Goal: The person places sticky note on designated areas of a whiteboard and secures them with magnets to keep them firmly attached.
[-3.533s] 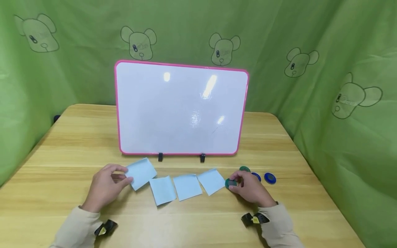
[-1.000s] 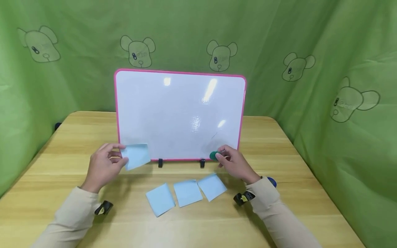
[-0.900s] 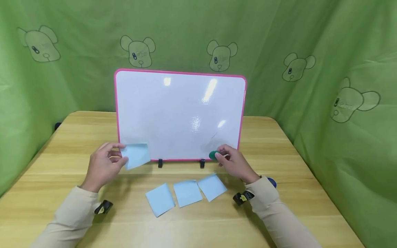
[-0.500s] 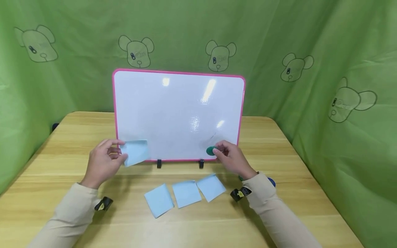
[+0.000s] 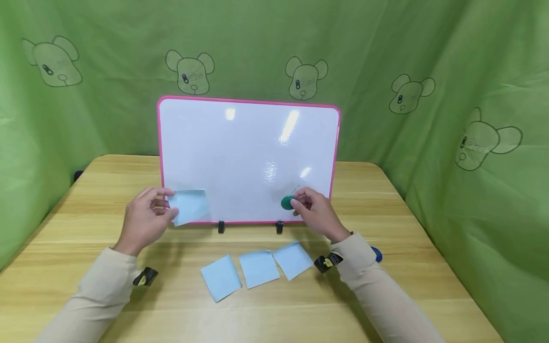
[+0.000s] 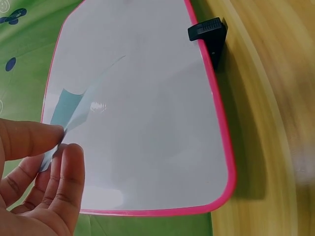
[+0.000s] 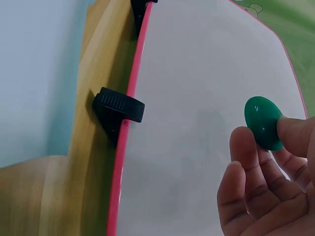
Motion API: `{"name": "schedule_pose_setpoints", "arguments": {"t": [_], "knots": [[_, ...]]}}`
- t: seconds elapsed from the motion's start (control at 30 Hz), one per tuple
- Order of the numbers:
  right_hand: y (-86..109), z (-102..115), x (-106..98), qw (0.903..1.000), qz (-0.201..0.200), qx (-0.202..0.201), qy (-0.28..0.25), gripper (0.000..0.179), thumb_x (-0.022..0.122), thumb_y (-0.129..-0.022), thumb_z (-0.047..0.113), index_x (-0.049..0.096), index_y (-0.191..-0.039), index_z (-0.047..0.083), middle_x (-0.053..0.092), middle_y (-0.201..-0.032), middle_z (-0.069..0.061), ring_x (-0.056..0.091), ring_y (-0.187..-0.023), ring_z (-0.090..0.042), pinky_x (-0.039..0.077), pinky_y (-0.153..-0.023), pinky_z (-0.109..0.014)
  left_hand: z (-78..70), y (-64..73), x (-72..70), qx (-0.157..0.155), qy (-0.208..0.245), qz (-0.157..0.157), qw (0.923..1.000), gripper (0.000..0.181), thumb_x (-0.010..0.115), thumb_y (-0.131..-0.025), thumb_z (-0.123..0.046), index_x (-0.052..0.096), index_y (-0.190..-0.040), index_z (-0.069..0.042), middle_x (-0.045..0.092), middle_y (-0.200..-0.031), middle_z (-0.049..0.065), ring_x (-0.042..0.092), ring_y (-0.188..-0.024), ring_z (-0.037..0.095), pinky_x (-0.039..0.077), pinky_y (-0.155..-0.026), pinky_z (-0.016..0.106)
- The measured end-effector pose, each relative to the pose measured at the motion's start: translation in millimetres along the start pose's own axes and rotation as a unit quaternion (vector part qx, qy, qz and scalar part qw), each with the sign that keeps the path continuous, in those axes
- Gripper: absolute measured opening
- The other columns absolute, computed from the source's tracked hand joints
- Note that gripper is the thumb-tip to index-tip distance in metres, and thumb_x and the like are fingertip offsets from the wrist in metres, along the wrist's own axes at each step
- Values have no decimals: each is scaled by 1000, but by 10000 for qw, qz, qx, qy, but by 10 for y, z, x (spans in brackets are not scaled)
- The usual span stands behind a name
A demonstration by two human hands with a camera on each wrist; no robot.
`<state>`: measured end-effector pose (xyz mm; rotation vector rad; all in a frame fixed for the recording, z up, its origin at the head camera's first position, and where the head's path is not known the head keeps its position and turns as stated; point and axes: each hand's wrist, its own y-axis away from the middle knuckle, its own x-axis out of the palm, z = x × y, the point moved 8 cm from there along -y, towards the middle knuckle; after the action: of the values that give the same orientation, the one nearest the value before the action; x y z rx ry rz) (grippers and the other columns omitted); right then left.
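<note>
Your left hand (image 5: 143, 220) pinches the note (image 5: 193, 206), your right hand (image 5: 318, 214) the green disc (image 5: 286, 203), both by an edge, leaving faces mostly uncovered.

Table (image 5: 364, 200): had a pale wood-grain top with rounded back corners.
Curtain (image 5: 249, 33): hung green and lightly creased behind the table and along both sides.
Drawings (image 5: 194, 76): five outlined, round-eared animal heads ran across the curtain.
Dark object (image 5: 78, 176): showed near the table's back-left edge, too small to identify surely.
</note>
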<state>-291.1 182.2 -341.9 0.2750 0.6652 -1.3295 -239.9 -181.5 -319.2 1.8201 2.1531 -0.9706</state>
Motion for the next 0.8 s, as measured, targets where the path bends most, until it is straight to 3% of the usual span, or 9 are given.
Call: {"name": "schedule_pose_setpoints", "arguments": {"t": [0.37,0.6,0.8], "knots": [[-80,115,0,10000,-11,-80,31,14,57,-98,13,58,-105,1,69,-92,-18,66,-83,-35,50,-64,-34,-65,-90,31,207,-66,0,9998,31,71,-79,6,63,-108,4,59,-104,16,65,-86,30,50,-70,9],[-146,182,5,9999,-58,-97,35,13,58,-97,14,59,-104,3,70,-92,-17,67,-83,-33,51,-70,-36,-102,-145,55,250,-160,34,9996,29,71,-80,3,63,-108,2,59,-102,14,66,-85,29,56,-74,23],[-196,216,29,9999,-29,-127,-57,12,58,-97,14,58,-104,3,70,-92,-15,67,-84,-31,50,-68,-35,-137,-167,63,326,-104,52,9994,28,71,-80,4,63,-107,3,58,-102,14,66,-84,29,54,-72,16]]}}
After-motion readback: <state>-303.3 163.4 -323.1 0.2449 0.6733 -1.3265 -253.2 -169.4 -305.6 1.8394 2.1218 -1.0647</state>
